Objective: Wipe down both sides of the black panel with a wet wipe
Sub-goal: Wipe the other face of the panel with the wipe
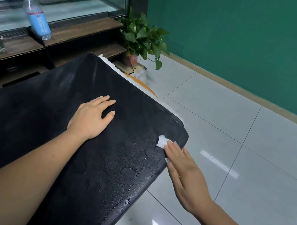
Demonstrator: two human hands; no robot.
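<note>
Outward from the fingertips: the fingers (171, 150) of the right hand (182, 174) lie straight and close together, pressing a small crumpled white wet wipe (162, 141) flat onto the large matte black panel (112, 175). I see no pinch, though the thumb is not clear to me from this view. The wipe sits just inside the panel's far right rounded corner, touching its upper face. A band of beaded moisture runs from the wipe toward me along the right edge. The duller, dry-looking surface lies to the left of the fingers.

The left hand (91, 116) rests palm down near the panel's middle, well apart from the wipe. Its fingers (106, 101) are straight and together with the thumb set off, bracing the panel rather than gripping it.

The panel slopes across the frame, and its left part runs out of view, so I cannot tell its long axis. Its underside is hidden. I judge that the coming stroke turns on this: untreated surface lies leftward from the right fingers, toward the bracing hand, and the right hand alone carries the wipe.

Beyond the panel stand a clear plastic water bottle with a blue label (36, 17) on a dark wooden ledge (82, 31), a leafy green potted plant (143, 36) and a pale tiled floor (236, 147)
</note>
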